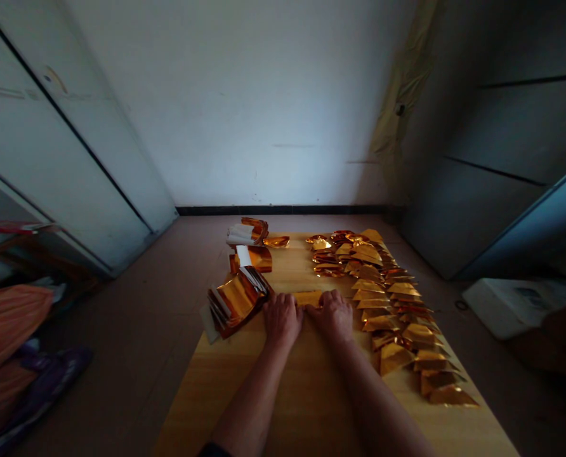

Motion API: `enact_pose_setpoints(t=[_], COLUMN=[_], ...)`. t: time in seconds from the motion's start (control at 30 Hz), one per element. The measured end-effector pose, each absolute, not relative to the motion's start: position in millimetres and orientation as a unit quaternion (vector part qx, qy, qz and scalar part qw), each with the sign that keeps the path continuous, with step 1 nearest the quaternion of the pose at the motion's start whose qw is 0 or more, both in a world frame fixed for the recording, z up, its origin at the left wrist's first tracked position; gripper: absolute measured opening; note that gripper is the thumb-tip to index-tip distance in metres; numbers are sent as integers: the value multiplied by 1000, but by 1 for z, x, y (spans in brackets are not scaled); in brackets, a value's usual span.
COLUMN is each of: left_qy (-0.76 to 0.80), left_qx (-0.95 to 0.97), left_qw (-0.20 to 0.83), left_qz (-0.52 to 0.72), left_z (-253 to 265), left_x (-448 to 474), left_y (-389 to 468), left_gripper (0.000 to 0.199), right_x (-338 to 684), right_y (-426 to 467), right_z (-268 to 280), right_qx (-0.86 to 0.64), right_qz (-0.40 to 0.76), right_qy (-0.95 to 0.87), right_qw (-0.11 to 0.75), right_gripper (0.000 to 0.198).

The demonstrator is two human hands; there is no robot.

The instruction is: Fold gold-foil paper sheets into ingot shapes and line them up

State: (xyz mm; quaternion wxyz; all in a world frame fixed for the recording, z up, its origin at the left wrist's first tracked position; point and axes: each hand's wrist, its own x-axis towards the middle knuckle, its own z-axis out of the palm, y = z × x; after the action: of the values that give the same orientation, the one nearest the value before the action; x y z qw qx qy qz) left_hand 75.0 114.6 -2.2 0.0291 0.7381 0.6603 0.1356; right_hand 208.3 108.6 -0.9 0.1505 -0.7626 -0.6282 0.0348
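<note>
Between my two hands lies a sheet of gold foil paper point(308, 298), flat near the middle of the wooden table point(306, 393). My left hand point(283, 315) is closed on the sheet's left end, fingers curled and thumb inward. At the right end, my right hand point(334, 314) grips it the same way. Left of my left hand sits a curved stack of gold foil sheets point(238, 297) with pale edges. To the right, folded gold foil pieces point(371, 298) overlap in rows down the table's edge.
More foil sheets point(259, 259) and a curled bundle point(247, 232) lie at the far left corner. A loose folded piece point(276, 242) is beside them. Beyond the table stands a white wall point(273, 127). A white box point(495, 304) is on the floor at right, orange cloth point(14, 324) at left.
</note>
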Motion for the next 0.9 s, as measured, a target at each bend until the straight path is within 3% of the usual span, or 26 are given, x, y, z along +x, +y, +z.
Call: enact_pose_setpoints(t=[0.17,0.53,0.9], left_qy=[665,670,666], left_qx=[732,724,728], left_qw=[49,69,87], left_qz=[139,147,141], left_z=[-2,-2,-4], left_x=[75,71,65], left_y=[116,117,116], left_gripper=[15,9,15], right_x=[205,216,222], right_y=[109,111,114], right_z=[1,4,2], right_qx=[-769,-760,-758], right_qz=[37,109,124], right_qy=[-621,-615,-615], right_qw=[146,177,178], right_gripper=[30,9,16])
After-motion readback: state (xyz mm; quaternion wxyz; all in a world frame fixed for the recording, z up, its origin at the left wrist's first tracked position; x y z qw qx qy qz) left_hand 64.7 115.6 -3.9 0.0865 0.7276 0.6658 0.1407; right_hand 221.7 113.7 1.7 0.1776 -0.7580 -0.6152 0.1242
